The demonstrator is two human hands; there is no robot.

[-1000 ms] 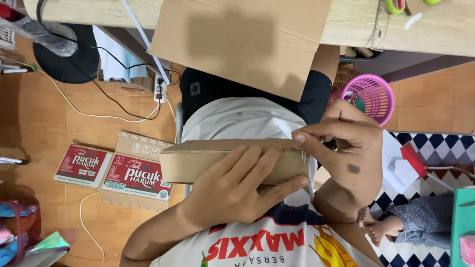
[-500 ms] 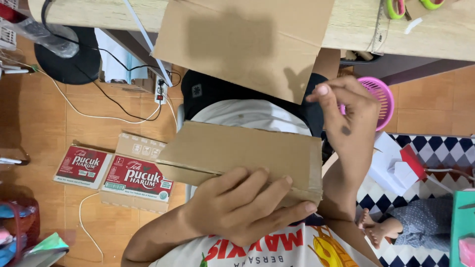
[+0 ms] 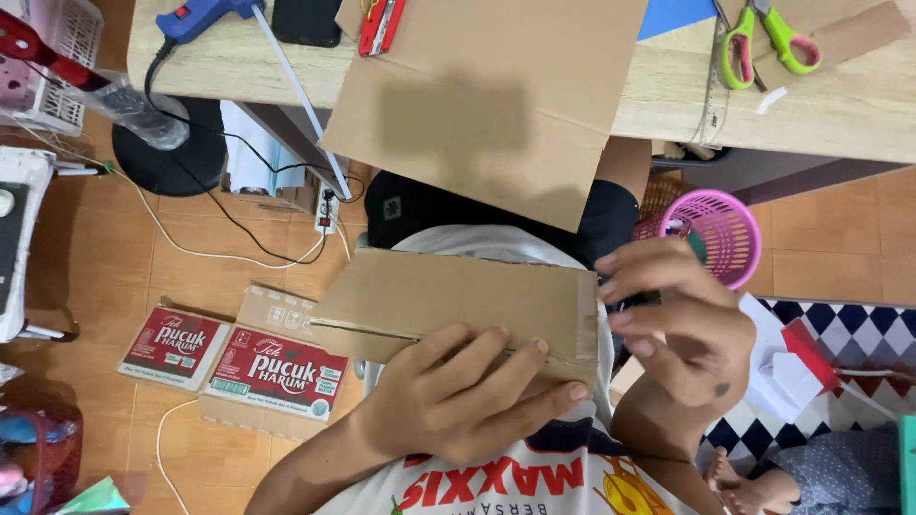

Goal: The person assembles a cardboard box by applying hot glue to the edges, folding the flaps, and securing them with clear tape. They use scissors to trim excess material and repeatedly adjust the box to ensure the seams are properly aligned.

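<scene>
My left hand (image 3: pixel 468 396) lies with fingers spread on the lower edge of a folded brown cardboard piece (image 3: pixel 439 296), held over my lap. Its broad face is turned up, with a crease along its length. At the piece's right end, my right hand (image 3: pixel 687 329) pinches a small dark object (image 3: pixel 637 301) that I cannot identify. My fingertips sit just beside the taped right edge.
A large cardboard sheet (image 3: pixel 496 105) hangs over the wooden table's edge (image 3: pixel 840 114). On the table lie green scissors (image 3: pixel 754 43), a blue glue gun (image 3: pixel 205 14) and a red cutter (image 3: pixel 382 24). A pink basket (image 3: pixel 730 238) and flattened red cartons (image 3: pixel 277 367) sit on the floor.
The cardboard piece has tilted from edge-on to show its broad face. My right hand rose from its right end, then came back down beside it.
</scene>
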